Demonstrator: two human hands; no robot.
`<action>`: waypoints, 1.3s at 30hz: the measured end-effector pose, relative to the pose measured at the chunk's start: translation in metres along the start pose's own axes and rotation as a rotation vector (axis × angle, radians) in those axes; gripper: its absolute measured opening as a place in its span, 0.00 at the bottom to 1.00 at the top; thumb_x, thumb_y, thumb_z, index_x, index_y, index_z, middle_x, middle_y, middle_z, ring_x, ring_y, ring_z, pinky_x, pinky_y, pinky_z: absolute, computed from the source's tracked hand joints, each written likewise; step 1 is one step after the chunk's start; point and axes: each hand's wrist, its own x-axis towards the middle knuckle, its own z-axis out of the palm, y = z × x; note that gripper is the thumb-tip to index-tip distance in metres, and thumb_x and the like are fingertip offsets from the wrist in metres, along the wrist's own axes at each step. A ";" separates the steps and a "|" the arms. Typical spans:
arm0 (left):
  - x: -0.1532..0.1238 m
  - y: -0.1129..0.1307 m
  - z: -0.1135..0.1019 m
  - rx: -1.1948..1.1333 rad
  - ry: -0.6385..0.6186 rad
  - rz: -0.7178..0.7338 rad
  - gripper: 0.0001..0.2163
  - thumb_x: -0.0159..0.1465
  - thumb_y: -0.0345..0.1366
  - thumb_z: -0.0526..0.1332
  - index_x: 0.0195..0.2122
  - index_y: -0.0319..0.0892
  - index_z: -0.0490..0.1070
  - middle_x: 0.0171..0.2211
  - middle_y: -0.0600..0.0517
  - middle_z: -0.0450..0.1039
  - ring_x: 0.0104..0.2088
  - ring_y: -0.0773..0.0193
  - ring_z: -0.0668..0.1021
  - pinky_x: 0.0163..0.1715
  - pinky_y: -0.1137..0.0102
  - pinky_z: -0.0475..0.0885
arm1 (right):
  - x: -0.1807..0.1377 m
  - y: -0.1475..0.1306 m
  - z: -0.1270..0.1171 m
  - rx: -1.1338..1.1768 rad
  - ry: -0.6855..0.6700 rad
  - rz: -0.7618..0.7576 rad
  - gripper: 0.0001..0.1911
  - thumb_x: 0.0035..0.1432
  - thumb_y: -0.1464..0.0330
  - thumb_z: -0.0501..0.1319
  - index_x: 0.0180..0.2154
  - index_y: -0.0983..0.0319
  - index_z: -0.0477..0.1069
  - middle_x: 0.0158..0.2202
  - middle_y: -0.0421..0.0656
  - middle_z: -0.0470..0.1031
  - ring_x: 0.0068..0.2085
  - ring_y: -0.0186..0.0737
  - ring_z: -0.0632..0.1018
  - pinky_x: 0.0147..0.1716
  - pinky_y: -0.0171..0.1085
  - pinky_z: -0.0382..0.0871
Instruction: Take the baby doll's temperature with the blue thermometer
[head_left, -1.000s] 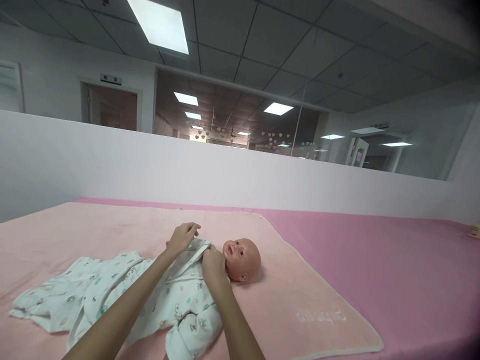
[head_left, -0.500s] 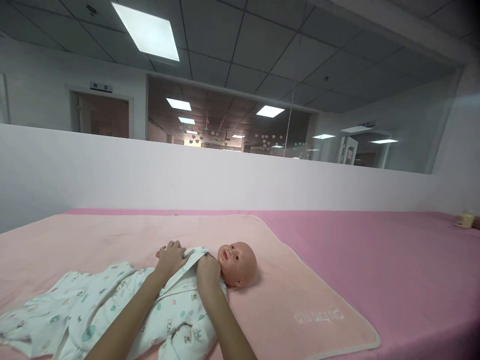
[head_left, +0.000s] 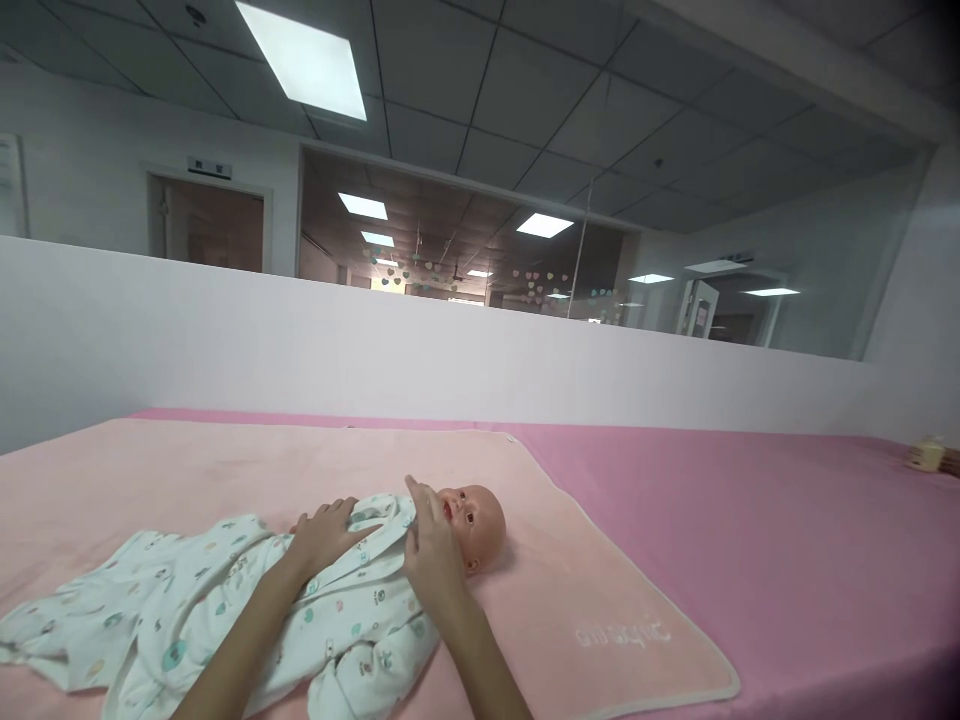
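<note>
Smoothing the gown (head_left: 352, 605) seems the step; right hand (head_left: 435, 545), grip apart, beside the doll's head (head_left: 486, 522); left hand (head_left: 326, 537) likewise, farther from it; next move likely wants light pressure

Baby doll (head_left: 482, 525) on a blanket (head_left: 600, 610), low wall (head_left: 480, 365) behind

The doll lies across the lower left and centre, head (head_left: 486, 515) toward the right, garment (head_left: 202, 600) trailing to the left edge. The left hand (head_left: 326, 538) is on the garment; the right hand (head_left: 436, 555) is at its neck end, beside the head. The blanket lies on a sheet (head_left: 750, 530) that extends right, with a bottle (head_left: 928, 456) near the right edge. Beyond the wall: a doorway (head_left: 217, 222), upper left, and a window (head_left: 615, 240), upper centre to right.
</note>
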 end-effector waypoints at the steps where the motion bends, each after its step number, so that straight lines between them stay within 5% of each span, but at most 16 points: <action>1: -0.001 -0.001 0.001 -0.015 0.001 0.009 0.25 0.54 0.55 0.47 0.46 0.45 0.63 0.46 0.46 0.68 0.48 0.49 0.68 0.45 0.54 0.58 | 0.002 0.003 -0.003 0.018 -0.001 -0.051 0.33 0.47 0.81 0.47 0.55 0.55 0.55 0.52 0.41 0.63 0.51 0.37 0.66 0.48 0.36 0.60; 4: -0.001 -0.004 0.001 -0.045 0.000 0.024 0.29 0.52 0.58 0.48 0.50 0.45 0.61 0.48 0.46 0.67 0.49 0.50 0.67 0.47 0.56 0.58 | 0.015 0.022 -0.015 0.082 0.113 -0.042 0.26 0.49 0.79 0.47 0.49 0.57 0.64 0.47 0.41 0.69 0.48 0.36 0.68 0.49 0.37 0.59; 8: -0.001 -0.005 0.000 -0.055 -0.017 0.016 0.31 0.51 0.59 0.48 0.51 0.45 0.61 0.48 0.47 0.67 0.50 0.50 0.67 0.48 0.56 0.58 | 0.040 0.066 -0.032 0.261 0.289 0.240 0.17 0.51 0.71 0.49 0.42 0.61 0.68 0.45 0.44 0.69 0.48 0.39 0.67 0.49 0.39 0.58; 11: -0.001 -0.005 -0.002 -0.058 -0.032 0.010 0.30 0.52 0.57 0.47 0.52 0.45 0.60 0.49 0.46 0.66 0.51 0.50 0.66 0.49 0.55 0.56 | 0.052 0.098 -0.039 0.495 0.112 0.457 0.12 0.46 0.65 0.56 0.32 0.63 0.72 0.38 0.45 0.73 0.44 0.44 0.70 0.47 0.40 0.59; 15: -0.001 -0.005 -0.004 -0.074 -0.053 0.016 0.31 0.53 0.58 0.47 0.53 0.43 0.59 0.50 0.45 0.65 0.50 0.49 0.66 0.50 0.54 0.55 | 0.051 0.121 -0.042 0.666 -0.032 0.545 0.16 0.46 0.57 0.55 0.21 0.63 0.71 0.24 0.44 0.74 0.32 0.42 0.74 0.37 0.40 0.65; 24: 0.006 -0.012 0.004 -0.089 -0.038 0.029 0.31 0.51 0.61 0.47 0.49 0.45 0.61 0.47 0.46 0.67 0.49 0.49 0.67 0.48 0.55 0.56 | 0.039 0.128 -0.047 0.884 -0.165 0.506 0.19 0.42 0.63 0.60 0.40 0.59 0.72 0.40 0.42 0.74 0.42 0.41 0.72 0.44 0.39 0.62; 29: 0.007 -0.012 0.006 -0.097 -0.026 0.019 0.31 0.51 0.62 0.46 0.48 0.47 0.61 0.46 0.46 0.68 0.48 0.50 0.67 0.47 0.54 0.56 | 0.032 0.117 -0.051 0.898 -0.303 0.522 0.17 0.46 0.61 0.57 0.36 0.63 0.74 0.45 0.44 0.72 0.49 0.45 0.69 0.50 0.41 0.59; 39: 0.007 -0.014 0.008 -0.108 0.014 0.051 0.30 0.52 0.61 0.45 0.48 0.46 0.62 0.44 0.47 0.70 0.45 0.51 0.69 0.44 0.58 0.60 | 0.029 0.114 -0.055 0.864 -0.305 0.479 0.16 0.46 0.63 0.58 0.37 0.64 0.75 0.43 0.44 0.73 0.49 0.46 0.70 0.50 0.42 0.59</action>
